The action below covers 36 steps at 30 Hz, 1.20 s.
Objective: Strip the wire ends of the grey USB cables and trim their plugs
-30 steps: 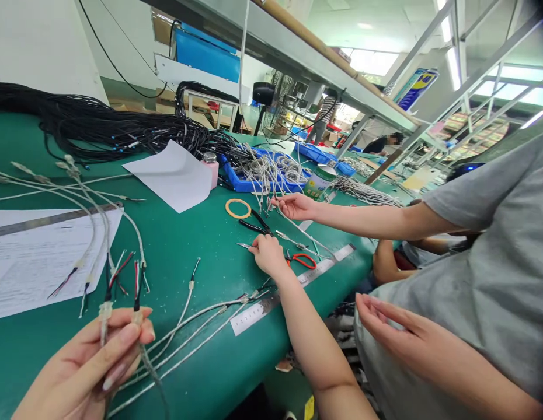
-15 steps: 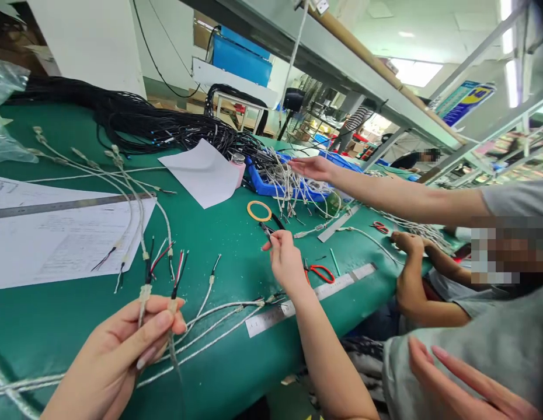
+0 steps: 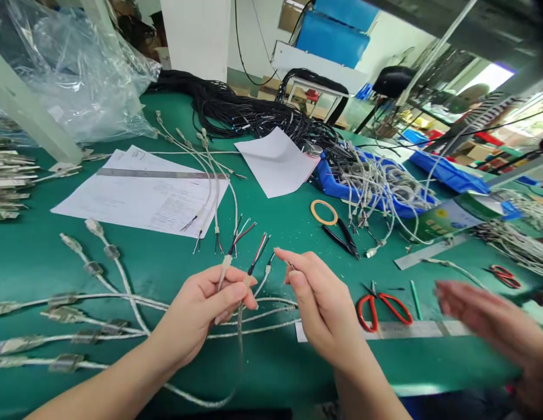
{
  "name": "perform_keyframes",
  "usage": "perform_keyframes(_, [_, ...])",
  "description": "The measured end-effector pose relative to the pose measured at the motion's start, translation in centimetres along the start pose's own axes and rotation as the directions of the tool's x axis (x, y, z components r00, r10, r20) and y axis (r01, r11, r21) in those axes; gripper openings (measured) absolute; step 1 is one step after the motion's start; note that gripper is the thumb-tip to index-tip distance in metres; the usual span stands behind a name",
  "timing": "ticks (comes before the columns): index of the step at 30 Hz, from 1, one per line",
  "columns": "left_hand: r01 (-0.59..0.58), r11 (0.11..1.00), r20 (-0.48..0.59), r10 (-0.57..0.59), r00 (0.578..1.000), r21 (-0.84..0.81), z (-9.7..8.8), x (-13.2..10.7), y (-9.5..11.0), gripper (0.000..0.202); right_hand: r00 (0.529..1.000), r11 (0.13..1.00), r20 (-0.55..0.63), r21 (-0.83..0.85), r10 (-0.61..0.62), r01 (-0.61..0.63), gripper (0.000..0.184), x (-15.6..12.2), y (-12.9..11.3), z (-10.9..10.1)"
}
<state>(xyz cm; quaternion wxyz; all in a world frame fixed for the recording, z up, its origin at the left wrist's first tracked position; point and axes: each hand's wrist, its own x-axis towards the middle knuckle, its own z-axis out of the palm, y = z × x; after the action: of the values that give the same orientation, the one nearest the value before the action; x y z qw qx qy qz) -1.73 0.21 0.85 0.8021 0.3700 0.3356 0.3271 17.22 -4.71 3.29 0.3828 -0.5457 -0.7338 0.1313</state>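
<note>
left hand (image 3: 201, 312): grip clamped on two braided cables (image 3: 225, 265) | right hand (image 3: 324, 300): grip pinched on small dark piece (image 3: 291, 266) | step: wire-end work, probably needs steady aim

We find nothing here that we can read. The white sheets (image 3: 140, 201) on the far left of the worktop (image 3: 44, 256) carry lines of fine print, too small to make out. The steel ruler (image 3: 162, 174) lying across them and the second ruler (image 3: 411, 329) at the near edge show graduation marks but no legible figures. The green label (image 3: 446, 219) at the right bears only blurred marks.
</note>
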Motion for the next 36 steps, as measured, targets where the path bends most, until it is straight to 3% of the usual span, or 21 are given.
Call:
perform_keyframes(6, [0.01, 1.0, -0.011, -0.01, 1.0, 0.026, -0.3, 0.1, -0.3, 0.023, 0.998, 0.997, 0.051, 0.061, 0.039, -0.042, 0.031, -0.2, 0.7, 0.9])
perform_keyframes(13, [-0.019, 0.995, 0.013, 0.018, 1.0, 0.096, -0.6, 0.0, -0.7, 0.013, 0.998, 0.992, 0.016, 0.118, -0.054, 0.052, 0.022, -1.0, 0.9, 0.9])
perform_keyframes(21, [-0.064, 0.989, 0.031, 0.06, 0.998, 0.136, -0.8, -0.1, -0.9, 0.008, 0.985, 0.987, 0.088, -0.047, -0.151, 0.156, 0.025, -1.2, 0.2, 0.9])
perform_keyframes(36, [-0.065, 0.984, 0.023, 0.062, 0.998, 0.168, -0.9, -0.4, -1.0, 0.008, 0.981, 0.985, 0.125, -0.07, -0.15, 0.16, 0.019, -0.9, 0.2, 0.8])
